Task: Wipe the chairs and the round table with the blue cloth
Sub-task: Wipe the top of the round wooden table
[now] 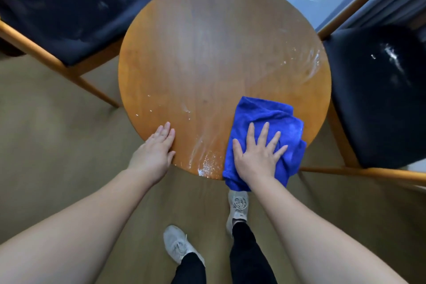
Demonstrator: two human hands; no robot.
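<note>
The table (207, 41) is judged half wiped: the cloth (272, 115) is pressed on its near edge under the flat, spread right hand (258, 154), the rim is steadied by the open, empty left hand (156, 150), and wet streaks (204, 161) and speckled chairs (380, 99) are left

The round wooden table (207, 41) has a blue cloth (265, 113), wet streaks (311, 62), and two hands on it.

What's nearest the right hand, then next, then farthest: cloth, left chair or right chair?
1. Cloth: right under the right hand.
2. Right chair: just past the right edge of the table.
3. Left chair: far left, across the table.
</note>
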